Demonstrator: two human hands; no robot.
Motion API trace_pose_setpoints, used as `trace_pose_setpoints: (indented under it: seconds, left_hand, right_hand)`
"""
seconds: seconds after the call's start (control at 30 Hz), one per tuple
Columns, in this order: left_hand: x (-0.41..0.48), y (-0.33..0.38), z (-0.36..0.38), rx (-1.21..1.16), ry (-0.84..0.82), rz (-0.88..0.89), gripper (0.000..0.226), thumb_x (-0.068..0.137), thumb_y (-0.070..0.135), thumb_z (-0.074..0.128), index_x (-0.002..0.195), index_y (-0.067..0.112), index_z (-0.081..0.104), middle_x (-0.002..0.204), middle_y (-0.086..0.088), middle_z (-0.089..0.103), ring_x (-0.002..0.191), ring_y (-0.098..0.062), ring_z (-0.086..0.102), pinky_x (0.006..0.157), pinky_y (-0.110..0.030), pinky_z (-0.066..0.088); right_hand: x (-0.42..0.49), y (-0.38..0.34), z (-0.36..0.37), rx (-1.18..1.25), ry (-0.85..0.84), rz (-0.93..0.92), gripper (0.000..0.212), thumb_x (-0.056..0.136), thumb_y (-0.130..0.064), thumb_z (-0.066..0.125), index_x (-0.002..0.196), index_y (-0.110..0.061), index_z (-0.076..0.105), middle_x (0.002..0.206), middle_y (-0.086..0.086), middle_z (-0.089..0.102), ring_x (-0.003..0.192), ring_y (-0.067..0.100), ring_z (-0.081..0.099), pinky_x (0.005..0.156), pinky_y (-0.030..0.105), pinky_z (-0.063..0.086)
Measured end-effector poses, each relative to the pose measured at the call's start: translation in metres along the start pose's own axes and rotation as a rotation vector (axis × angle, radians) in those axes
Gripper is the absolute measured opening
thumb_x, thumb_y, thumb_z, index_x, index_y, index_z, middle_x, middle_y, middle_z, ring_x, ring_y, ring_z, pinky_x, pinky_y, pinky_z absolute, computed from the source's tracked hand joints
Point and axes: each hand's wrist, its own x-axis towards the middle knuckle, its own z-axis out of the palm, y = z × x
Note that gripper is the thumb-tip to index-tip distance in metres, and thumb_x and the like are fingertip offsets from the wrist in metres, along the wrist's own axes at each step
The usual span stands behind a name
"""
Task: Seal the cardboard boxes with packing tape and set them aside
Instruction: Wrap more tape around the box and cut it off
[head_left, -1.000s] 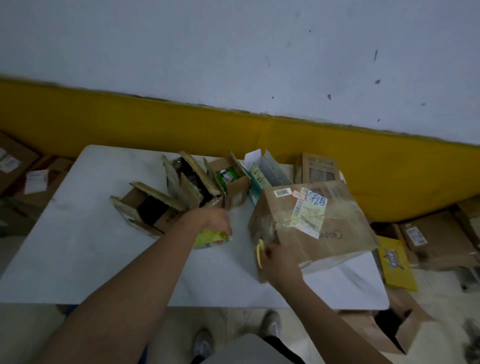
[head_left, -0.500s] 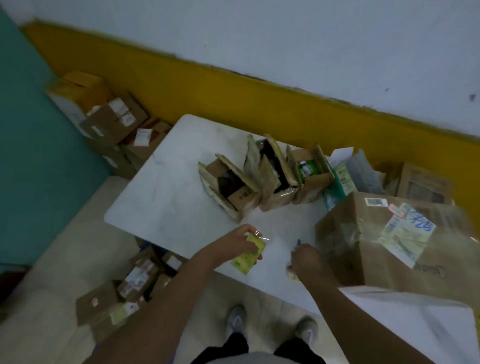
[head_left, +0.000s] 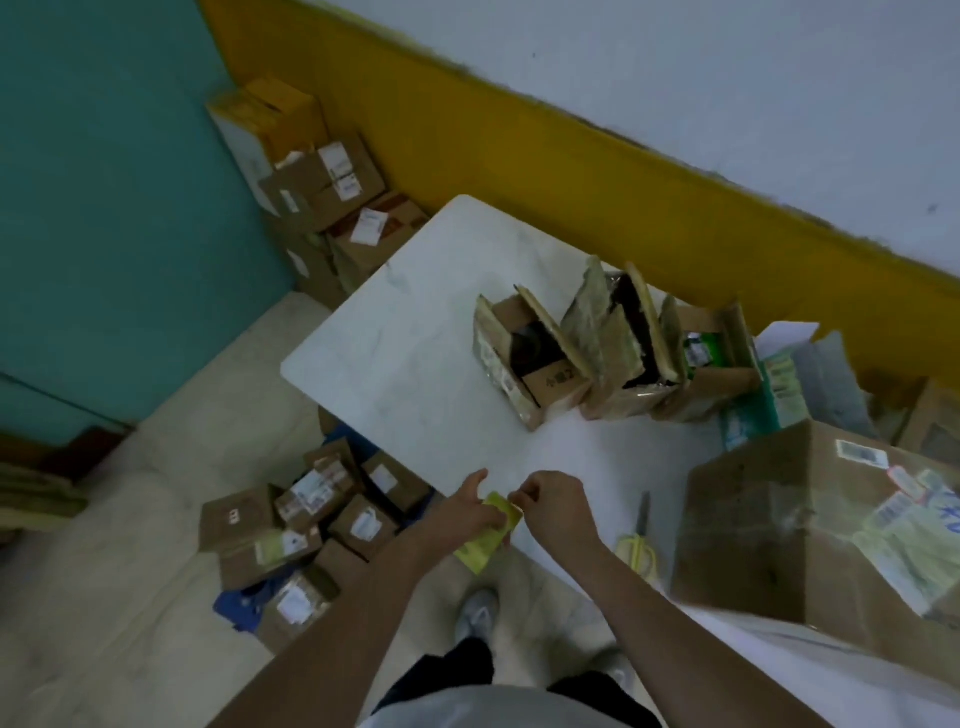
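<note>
Judging from the head view, the only one there is, the sealing looks partly done, with most of it left. Both hands work at the near edge of the white table. The left hand has its fingers curled round a yellow-green packet, thumb sticking up. The right hand is closed, and its fingertips pinch the packet's upper corner. What the packet is cannot be told; no roll of packing tape is plainly visible.

Yellow-handled scissors lie on the table just beside the right hand, untouched. At the right stands a large cardboard box, closed, with labels and glossy film across its top. It seems taped already but is not yet set aside.

Three small boxes stand in a row further back on the table, touching or nearly so:
- The first small box has its flaps up.
- The second small box is open too.
- The third small box is also open, with something green inside.

These remain to be sealed. On the floor at the left lies a heap of closed floor boxes, and more are stacked in the corner stack, probably ones already set aside.
</note>
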Motion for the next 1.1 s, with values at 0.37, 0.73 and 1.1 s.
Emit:
trace_pose_setpoints:
  seconds: [0.37, 0.73, 1.1]
  left_hand:
    - [0.075, -0.082, 0.013, -0.103, 0.282, -0.157, 0.089, 0.085, 0.024, 0.072, 0.152, 0.008, 0.015, 0.115, -0.006, 0.058, 0.106, -0.025, 0.056, 0.094, -0.040, 0.051]
    - [0.111, -0.094, 0.015, 0.022, 0.362, -0.132, 0.028, 0.095, 0.030, 0.060, 0.112, 0.008, 0.062, 0.112, -0.008, 0.065, 0.104, -0.023, 0.061, 0.082, -0.027, 0.045]
    - [0.113, -0.090, 0.013, -0.045, 0.338, -0.116, 0.038, 0.093, 0.024, 0.062, 0.126, 0.006, 0.057, 0.124, -0.011, 0.062, 0.115, -0.027, 0.057, 0.101, -0.039, 0.046]
  right_hand:
    - [0.044, 0.038, 0.072, -0.124, -0.129, 0.010, 0.022, 0.090, -0.020, 0.068, 0.071, -0.010, 0.064, 0.083, 0.007, 0.068, 0.080, 0.020, 0.064, 0.067, 0.029, 0.046]
    - [0.070, 0.029, 0.086, -0.471, -0.209, -0.041, 0.014, 0.096, -0.013, 0.058, 0.098, -0.003, 0.067, 0.106, 0.013, 0.067, 0.100, 0.028, 0.061, 0.074, 0.029, 0.043]
    - [0.066, 0.027, 0.072, -0.532, -0.154, 0.089, 0.034, 0.092, -0.040, 0.064, 0.104, -0.009, 0.059, 0.101, 0.005, 0.068, 0.094, 0.023, 0.067, 0.065, 0.026, 0.035]
